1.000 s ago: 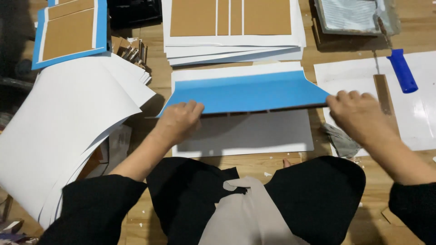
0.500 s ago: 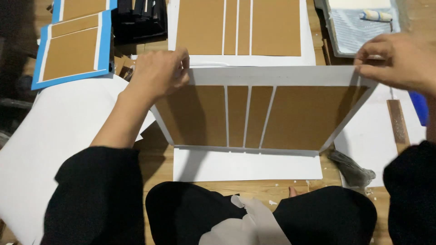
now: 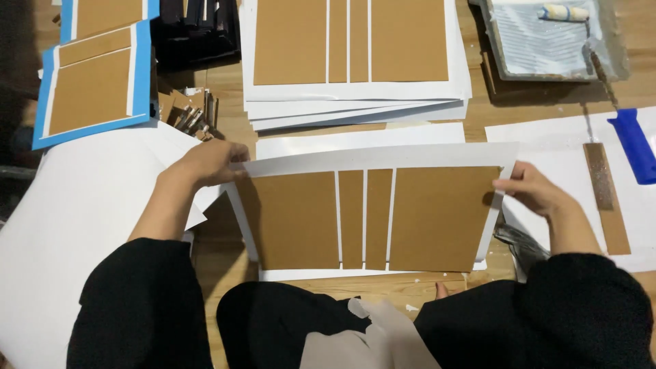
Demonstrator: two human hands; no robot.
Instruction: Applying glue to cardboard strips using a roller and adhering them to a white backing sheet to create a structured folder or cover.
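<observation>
Lowered since half a second ago, the sheet (image 3: 369, 219) tilts toward the person, boards up, over the paper (image 3: 355, 140). Left hand (image 3: 208, 162) and right hand (image 3: 529, 188) pinch its top corners. A stack (image 3: 355, 102) already lies behind; this sheet isn't yet added.

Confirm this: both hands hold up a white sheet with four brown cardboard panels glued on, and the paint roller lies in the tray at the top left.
Not quite. In the head view the paint roller lies in the tray at the top right. The rest holds: left hand and right hand hold the white sheet with four panels.
</observation>
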